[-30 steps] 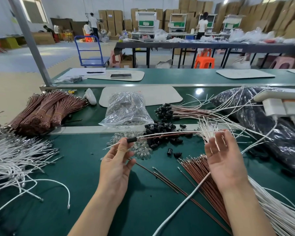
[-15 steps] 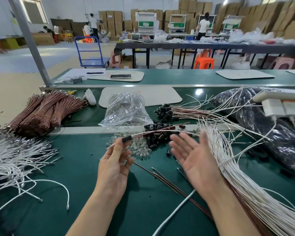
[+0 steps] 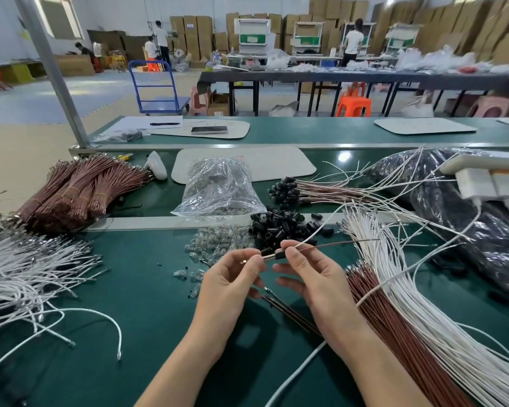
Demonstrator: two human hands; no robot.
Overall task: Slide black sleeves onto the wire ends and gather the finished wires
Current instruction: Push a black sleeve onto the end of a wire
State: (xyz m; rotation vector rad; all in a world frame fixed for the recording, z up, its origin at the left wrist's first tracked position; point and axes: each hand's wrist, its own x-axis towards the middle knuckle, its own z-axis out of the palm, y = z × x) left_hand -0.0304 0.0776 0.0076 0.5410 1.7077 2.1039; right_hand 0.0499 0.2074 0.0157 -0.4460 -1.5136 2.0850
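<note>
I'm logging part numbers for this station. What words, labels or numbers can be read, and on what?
No text can be read.
Blue labels on the cardboard boxes: too small and blurred.
Red marks on the white mat: too faint.
White tags on the green rack panels: blurred.

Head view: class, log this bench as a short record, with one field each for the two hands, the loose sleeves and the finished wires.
left hand: pinches the wire pair at its end
right hand: pinches the black sleeve on that pair
loose sleeves: heap just beyond the hands
sleeved wires: gathered farther back
</note>
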